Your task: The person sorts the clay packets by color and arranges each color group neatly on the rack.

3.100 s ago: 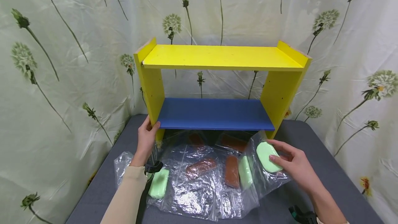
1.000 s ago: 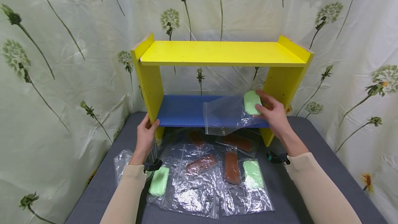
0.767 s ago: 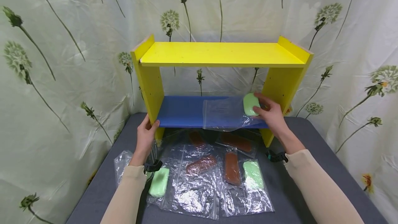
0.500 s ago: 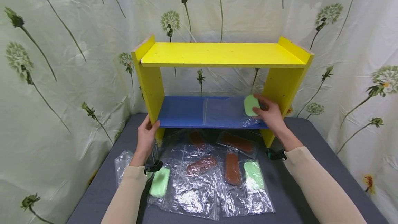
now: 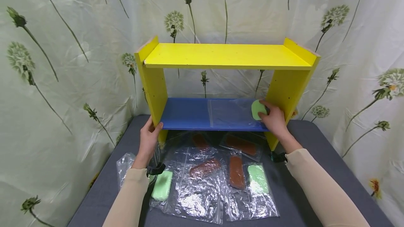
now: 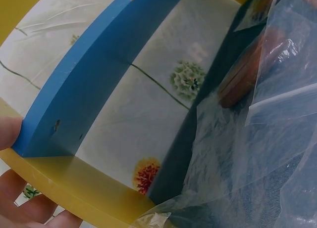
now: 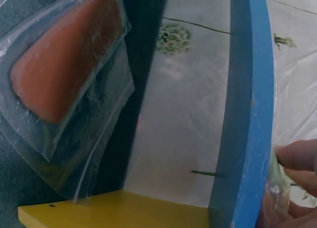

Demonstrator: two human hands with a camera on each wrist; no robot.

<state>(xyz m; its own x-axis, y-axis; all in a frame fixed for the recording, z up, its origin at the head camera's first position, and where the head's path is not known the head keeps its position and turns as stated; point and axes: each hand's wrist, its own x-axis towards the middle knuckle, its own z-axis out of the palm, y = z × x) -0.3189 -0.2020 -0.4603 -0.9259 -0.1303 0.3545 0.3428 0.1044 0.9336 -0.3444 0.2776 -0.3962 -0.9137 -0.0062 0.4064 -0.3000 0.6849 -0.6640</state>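
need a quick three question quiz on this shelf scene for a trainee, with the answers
1. True or false: the right hand holds a green bar in a clear bag.
2. What colour is the lower board?
A) yellow
B) blue
C) brown
3. What does the left hand grip?

Key:
1. True
2. B
3. The left panel, where it meets the lower board

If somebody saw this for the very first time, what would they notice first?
Probably the bright yellow shelf unit in the middle, with its blue board lower down. Next, the pale green bar in a clear bag, which the right hand holds at the blue board's right end. Behind hangs a dandelion-print sheet.
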